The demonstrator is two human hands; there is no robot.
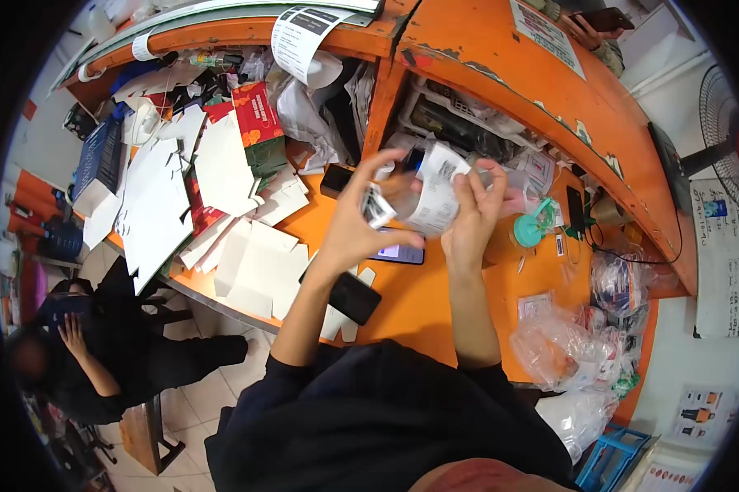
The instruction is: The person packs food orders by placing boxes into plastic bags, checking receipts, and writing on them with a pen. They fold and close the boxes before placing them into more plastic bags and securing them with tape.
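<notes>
A curled strip of white paper with black print (436,197) is in my right hand (472,215), pinched between thumb and fingers. My left hand (346,225) is spread in a wide C shape, thumb and fingers apart and partly blurred. Between them sits a small printed paper piece (377,207), close to the palm and beside the curled strip. Below the hands a phone with a lit screen (400,249) lies on the orange desk (410,307). Near my left forearm rests a dark phone (354,298).
White paper sheets (150,201) and a red box (256,115) crowd the left side. To the right are a cup with a teal lid (530,230) and clear plastic bags (562,348). A seated person (99,353) is at lower left; another person's hand (582,34) shows beyond the counter.
</notes>
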